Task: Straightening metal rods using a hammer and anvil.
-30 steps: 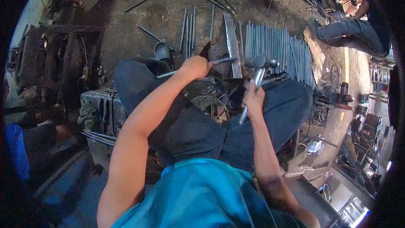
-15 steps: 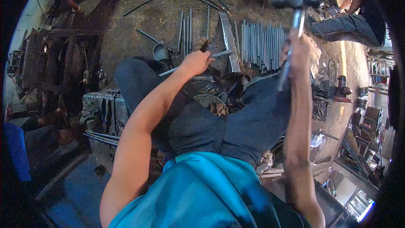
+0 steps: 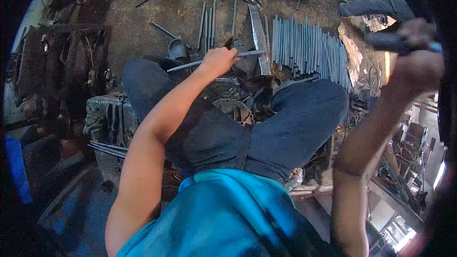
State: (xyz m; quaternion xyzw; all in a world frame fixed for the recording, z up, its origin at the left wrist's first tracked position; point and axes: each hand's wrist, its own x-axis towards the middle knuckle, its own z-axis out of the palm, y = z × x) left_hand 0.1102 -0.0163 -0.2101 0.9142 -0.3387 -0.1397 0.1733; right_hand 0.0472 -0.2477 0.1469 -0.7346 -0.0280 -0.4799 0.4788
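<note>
My left hand [image 3: 220, 61] is closed around a thin grey metal rod [image 3: 185, 65] between my knees. The rod's far-right end lies against a long, flat, shiny steel bar [image 3: 259, 40]. A dark pointed piece [image 3: 230, 43] stands just beyond my fingers; whether I touch it is unclear. High at the far right, my right hand [image 3: 419, 71] is raised, smeared by motion, with its fingers wrapped round a hammer [image 3: 388, 42]. The dark hammer head shows beside the fist, well away from the rod; most of its handle is hidden or blurred.
Many similar rods [image 3: 304, 47] lie in a row right of the bar. Several loose rods [image 3: 208, 24] lie ahead, near a metal cup-like container [image 3: 177, 48]. A metal block [image 3: 112, 119] stands by my left knee. Another person's leg [image 3: 376, 7] is at upper right.
My right hand has swung the hammer up and out to the right, away from the bar. My left hand keeps hold of the rod, which is now tilted less steeply.
</note>
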